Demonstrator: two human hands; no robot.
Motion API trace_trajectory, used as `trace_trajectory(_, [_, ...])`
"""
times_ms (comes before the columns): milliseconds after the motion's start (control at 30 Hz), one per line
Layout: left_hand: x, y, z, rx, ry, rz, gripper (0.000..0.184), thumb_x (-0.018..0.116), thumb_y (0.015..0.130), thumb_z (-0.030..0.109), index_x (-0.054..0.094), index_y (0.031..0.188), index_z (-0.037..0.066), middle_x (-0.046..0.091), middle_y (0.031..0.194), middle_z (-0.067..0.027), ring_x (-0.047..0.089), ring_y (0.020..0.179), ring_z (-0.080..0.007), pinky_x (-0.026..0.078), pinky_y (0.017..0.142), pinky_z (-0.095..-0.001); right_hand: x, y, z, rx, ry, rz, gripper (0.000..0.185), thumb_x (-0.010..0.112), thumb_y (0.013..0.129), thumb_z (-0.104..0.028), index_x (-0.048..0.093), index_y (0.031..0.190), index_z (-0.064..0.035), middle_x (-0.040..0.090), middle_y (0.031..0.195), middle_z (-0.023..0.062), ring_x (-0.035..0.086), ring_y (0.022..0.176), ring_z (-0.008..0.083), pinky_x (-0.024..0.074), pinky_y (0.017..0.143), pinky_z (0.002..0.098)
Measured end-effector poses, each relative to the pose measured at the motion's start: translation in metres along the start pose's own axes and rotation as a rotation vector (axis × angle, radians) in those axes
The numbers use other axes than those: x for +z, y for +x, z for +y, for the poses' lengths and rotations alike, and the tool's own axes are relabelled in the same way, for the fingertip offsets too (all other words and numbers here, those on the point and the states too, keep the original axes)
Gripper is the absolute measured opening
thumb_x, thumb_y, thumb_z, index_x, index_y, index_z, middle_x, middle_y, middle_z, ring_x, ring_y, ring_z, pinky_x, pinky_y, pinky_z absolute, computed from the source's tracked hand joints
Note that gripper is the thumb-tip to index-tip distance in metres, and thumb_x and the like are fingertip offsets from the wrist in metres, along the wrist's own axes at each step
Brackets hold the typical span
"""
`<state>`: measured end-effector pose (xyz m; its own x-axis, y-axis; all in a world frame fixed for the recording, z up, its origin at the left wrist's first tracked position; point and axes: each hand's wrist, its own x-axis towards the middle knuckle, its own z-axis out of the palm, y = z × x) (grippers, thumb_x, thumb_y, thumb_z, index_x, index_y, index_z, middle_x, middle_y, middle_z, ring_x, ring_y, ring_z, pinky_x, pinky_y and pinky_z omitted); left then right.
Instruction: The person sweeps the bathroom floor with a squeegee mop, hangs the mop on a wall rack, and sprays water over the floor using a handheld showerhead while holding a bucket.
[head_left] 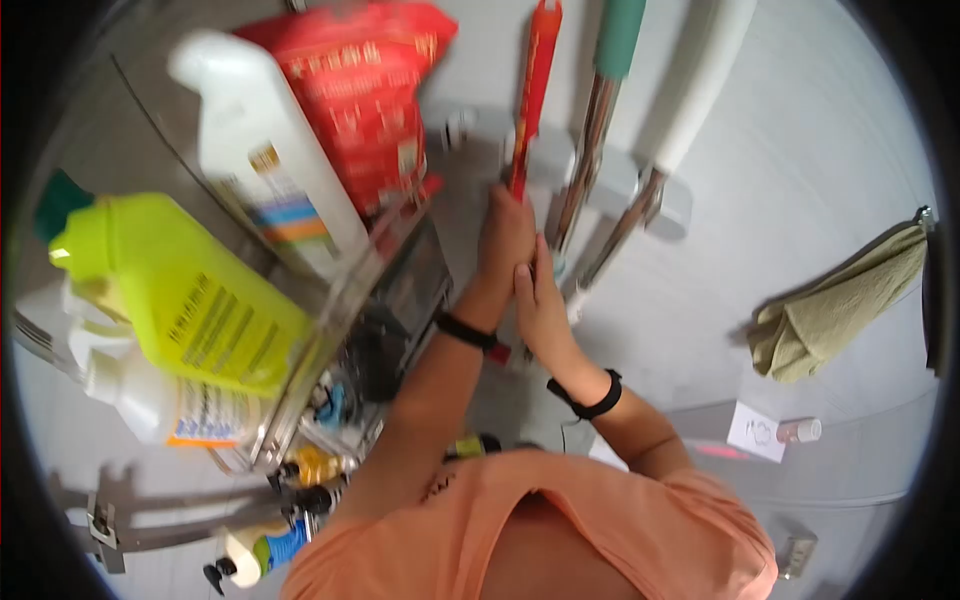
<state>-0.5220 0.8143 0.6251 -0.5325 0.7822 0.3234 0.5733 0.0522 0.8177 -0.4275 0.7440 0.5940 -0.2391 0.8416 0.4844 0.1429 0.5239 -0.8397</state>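
A red-handled pole (535,75) stands upright against the wall by a grey rack, its lower part hidden by my hands. My left hand (508,235) is closed around it below the red grip. Just under that, my right hand (543,305) presses against my left hand, thumb and fingers pointing up along the pole; its grip is partly hidden. Close on the right hang a green-handled pole (617,45) and a white-handled pole (695,100), both with metal shafts. What is at the poles' lower ends is unclear.
At left, a clear shelf (335,305) holds a yellow-green bottle (215,300), a white bottle (265,150) and a red bag (360,110). Pump bottles (262,550) stand lower down. A green towel (840,300) hangs at right, above a small white-capped container (798,430).
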Motion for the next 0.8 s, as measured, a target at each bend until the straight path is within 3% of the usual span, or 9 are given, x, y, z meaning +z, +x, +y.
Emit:
trace_trajectory(67, [0.007, 0.001, -0.017, 0.19, 0.051, 0.057, 0.029, 0.051, 0.092, 0.02, 0.043, 0.104, -0.005, 0.058, 0.094, -0.0288, 0.059, 0.087, -0.045, 0.049, 0.075, -0.0495, -0.011, -0.029, 0.018, 0.109, 0.242, -0.106, 0.043, 0.04, 0.1, -0.017, 0.038, 0.136, 0.0058, 0.05, 0.131, 0.025, 0.048, 0.124, 0.0341, 0.036, 0.103, 0.0378])
trace_trajectory(100, [0.015, 0.003, -0.03, 0.403, 0.14, 0.207, 0.031, 0.054, 0.089, 0.018, 0.044, 0.102, -0.008, 0.056, 0.092, -0.0274, 0.056, 0.09, -0.0455, 0.048, 0.078, -0.0489, -0.028, -0.044, 0.031, 0.082, 0.044, -0.217, 0.039, 0.043, 0.1, -0.017, 0.042, 0.134, 0.0022, 0.057, 0.121, 0.0218, 0.055, 0.115, 0.029, 0.0415, 0.096, 0.0349])
trace_trajectory(133, [0.019, 0.01, -0.043, 0.646, 0.505, 0.335, 0.031, 0.056, 0.086, 0.017, 0.047, 0.098, -0.01, 0.054, 0.091, -0.0258, 0.052, 0.092, -0.0444, 0.046, 0.084, -0.0483, -0.045, -0.063, 0.022, 0.229, 0.09, -0.266, 0.037, 0.045, 0.099, -0.016, 0.045, 0.132, 0.0005, 0.059, 0.116, 0.0197, 0.058, 0.11, 0.0264, 0.0437, 0.093, 0.0334])
trace_trajectory(267, [0.019, 0.024, -0.067, 0.726, 0.761, 0.181, 0.036, 0.054, 0.089, 0.019, 0.049, 0.102, -0.014, 0.051, 0.101, -0.0301, 0.051, 0.096, -0.0419, 0.042, 0.086, -0.0509, -0.11, -0.135, 0.063, 0.325, 0.111, -0.288, 0.031, 0.05, 0.098, -0.016, 0.052, 0.126, -0.0041, 0.065, 0.105, 0.0142, 0.064, 0.095, 0.02, 0.0474, 0.083, 0.0288])
trace_trajectory(367, [0.014, 0.0, -0.039, 0.455, 0.186, 0.247, 0.039, 0.058, 0.088, 0.018, 0.039, 0.108, -0.009, 0.045, 0.1, -0.0321, 0.051, 0.084, -0.0481, 0.044, 0.069, -0.0535, -0.163, -0.194, 0.098, 0.551, -0.074, -0.32, 0.03, 0.05, 0.098, -0.017, 0.054, 0.124, -0.0033, 0.064, 0.109, 0.014, 0.065, 0.097, 0.0208, 0.048, 0.083, 0.0302])
trace_trajectory(500, [0.003, -0.029, -0.055, 0.396, 0.312, 0.185, 0.05, 0.056, 0.093, 0.027, 0.042, 0.113, -0.016, 0.053, 0.098, -0.0337, 0.058, 0.084, -0.0442, 0.048, 0.073, -0.0473, -0.209, -0.263, 0.124, 0.746, -0.11, -0.33, 0.03, 0.05, 0.098, -0.019, 0.054, 0.122, -0.0022, 0.064, 0.111, 0.0145, 0.066, 0.098, 0.0221, 0.0488, 0.083, 0.0317])
trace_trajectory(567, [-0.006, -0.069, -0.066, 0.569, 0.403, 0.406, 0.03, 0.056, 0.088, 0.014, 0.048, 0.104, -0.009, 0.05, 0.103, -0.0254, 0.051, 0.095, -0.0395, 0.044, 0.083, -0.048, -0.221, -0.291, 0.135, 0.907, -0.152, -0.343, 0.031, 0.049, 0.098, -0.02, 0.054, 0.122, -0.0014, 0.065, 0.111, 0.0153, 0.066, 0.097, 0.0233, 0.0492, 0.084, 0.033])
trace_trajectory(700, [-0.034, -0.215, -0.077, 0.243, 0.136, -0.028, 0.027, 0.059, 0.082, 0.0, 0.05, 0.107, -0.004, 0.049, 0.101, -0.0222, 0.049, 0.098, -0.0384, 0.043, 0.088, -0.0415, -0.228, -0.333, 0.162, 0.956, -0.177, -0.469, 0.032, 0.051, 0.097, -0.02, 0.054, 0.121, 0.0001, 0.065, 0.109, 0.0159, 0.067, 0.093, 0.0234, 0.0509, 0.08, 0.0332])
trace_trajectory(800, [-0.068, -0.33, -0.124, 0.036, 0.072, -0.425, 0.025, 0.056, 0.087, 0.009, 0.054, 0.112, 0.004, 0.052, 0.11, -0.0186, 0.052, 0.105, -0.0356, 0.045, 0.088, -0.0424, -0.227, -0.342, 0.17, 0.968, -0.12, -0.522, 0.03, 0.053, 0.096, -0.019, 0.055, 0.12, -0.0012, 0.065, 0.103, 0.0147, 0.067, 0.09, 0.0205, 0.0512, 0.074, 0.03])
